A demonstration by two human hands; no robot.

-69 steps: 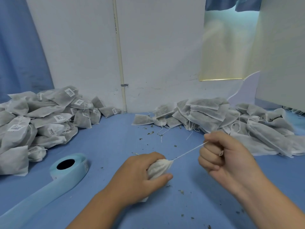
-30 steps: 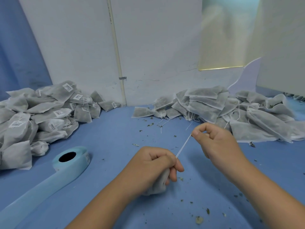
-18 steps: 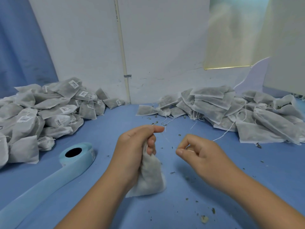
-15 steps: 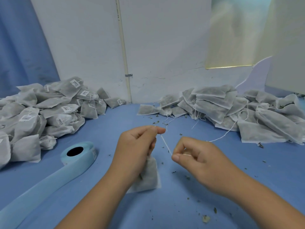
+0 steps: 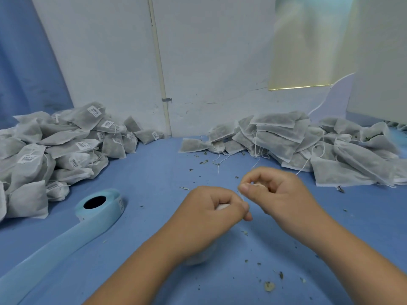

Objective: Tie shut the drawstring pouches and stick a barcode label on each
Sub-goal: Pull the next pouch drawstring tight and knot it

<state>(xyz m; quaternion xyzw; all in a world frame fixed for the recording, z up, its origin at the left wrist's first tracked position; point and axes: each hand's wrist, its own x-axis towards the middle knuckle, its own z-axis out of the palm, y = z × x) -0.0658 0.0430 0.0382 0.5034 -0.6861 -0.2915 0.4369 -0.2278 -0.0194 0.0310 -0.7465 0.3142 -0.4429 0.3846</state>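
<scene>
My left hand [image 5: 217, 213] is curled round the neck of a white drawstring pouch [image 5: 221, 206], which is mostly hidden under the hand and wrist. Close beside it, my right hand [image 5: 273, 192] pinches the pouch's thin white drawstring [image 5: 242, 197] between thumb and forefinger. The two hands almost touch above the blue table [image 5: 154, 177]. A roll of barcode labels on pale blue backing [image 5: 99, 204] lies to the left, its strip trailing toward the near left corner.
A heap of labelled pouches [image 5: 57, 150] fills the left side. A heap of pouches without labels [image 5: 308, 146], strings loose, lies at the back right. Dried herb crumbs are scattered over the table. A white wall stands behind.
My right hand has drawn in close to the left hand, and the string between them has shortened. The left hand has dropped lower and now covers most of the pouch.
</scene>
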